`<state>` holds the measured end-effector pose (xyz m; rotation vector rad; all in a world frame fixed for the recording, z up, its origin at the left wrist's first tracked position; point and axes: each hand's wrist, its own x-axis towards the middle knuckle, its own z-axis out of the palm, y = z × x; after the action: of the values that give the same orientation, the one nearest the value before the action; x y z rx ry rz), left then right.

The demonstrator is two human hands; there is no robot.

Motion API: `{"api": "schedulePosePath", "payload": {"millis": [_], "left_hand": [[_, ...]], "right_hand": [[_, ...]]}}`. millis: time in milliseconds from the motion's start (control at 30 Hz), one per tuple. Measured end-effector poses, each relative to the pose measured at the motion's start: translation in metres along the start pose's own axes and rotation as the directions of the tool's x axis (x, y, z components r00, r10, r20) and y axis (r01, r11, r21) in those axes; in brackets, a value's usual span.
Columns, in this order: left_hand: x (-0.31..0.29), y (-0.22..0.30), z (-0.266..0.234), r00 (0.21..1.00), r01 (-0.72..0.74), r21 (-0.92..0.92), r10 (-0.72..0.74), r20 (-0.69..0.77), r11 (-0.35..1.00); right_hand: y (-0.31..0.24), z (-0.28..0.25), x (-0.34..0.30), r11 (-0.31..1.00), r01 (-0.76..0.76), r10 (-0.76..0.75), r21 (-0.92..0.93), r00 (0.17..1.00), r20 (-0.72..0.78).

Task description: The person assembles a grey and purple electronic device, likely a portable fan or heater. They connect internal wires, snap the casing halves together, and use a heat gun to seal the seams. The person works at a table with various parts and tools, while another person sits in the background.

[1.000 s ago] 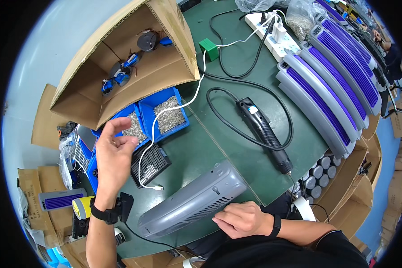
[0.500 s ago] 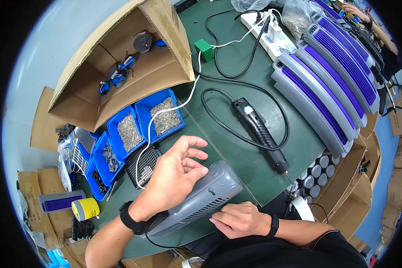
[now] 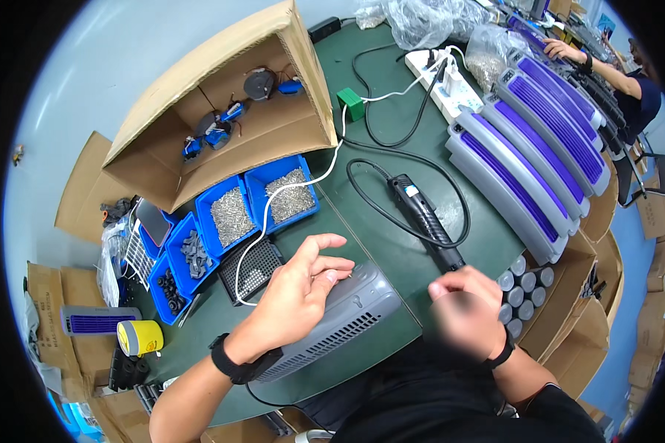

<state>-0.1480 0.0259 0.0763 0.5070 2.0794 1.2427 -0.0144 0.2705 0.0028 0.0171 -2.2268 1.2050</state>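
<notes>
A grey plastic housing (image 3: 347,314) with a row of vent slots and a keyhole-shaped hole lies at the table's near edge. My left hand (image 3: 292,295) rests over its far side, index finger stretched out and the others loosely bent; nothing shows in them. A black corded electric screwdriver (image 3: 423,214) lies on the table to the right, handle pointing away. Over its near end is my right hand (image 3: 469,306), partly smeared, fingers bent; whether they grip the screwdriver I cannot make out. The driver's tip is hidden behind this hand.
Blue bins (image 3: 233,214) with screws and small parts stand left, beside a black perforated tray (image 3: 247,269) and an open cardboard box (image 3: 222,159). Grey-purple panels (image 3: 521,181) line the right. A white power strip (image 3: 447,88) lies behind. Another person's hand (image 3: 565,50) works far right.
My right hand has left the housing's near side and moved right to the screwdriver's near end. My left hand stays over the housing. The view has shifted slightly.
</notes>
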Motion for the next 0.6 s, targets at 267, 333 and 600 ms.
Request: {"api": "schedulePosePath", "payload": {"millis": [267, 333, 600], "left_hand": [[-0.002, 0.005, 0.007, 0.993, -0.106, 0.204, 0.114, -0.028, 0.973], [-0.001, 0.005, 0.006, 0.992, -0.118, 0.22, 0.126, -0.023, 0.968], [0.0, 0.007, 0.008, 0.991, -0.106, 0.159, 0.117, -0.068, 0.982]], "right_hand": [[0.006, -0.003, -0.007, 0.99, -0.138, 0.138, -0.042, 0.99, 0.006], [0.002, 0.0, -0.008, 0.99, -0.134, 0.135, -0.042, 0.991, 0.017], [-0.016, 0.019, -0.003, 0.997, -0.06, 0.054, 0.045, 0.991, 0.123]]}}
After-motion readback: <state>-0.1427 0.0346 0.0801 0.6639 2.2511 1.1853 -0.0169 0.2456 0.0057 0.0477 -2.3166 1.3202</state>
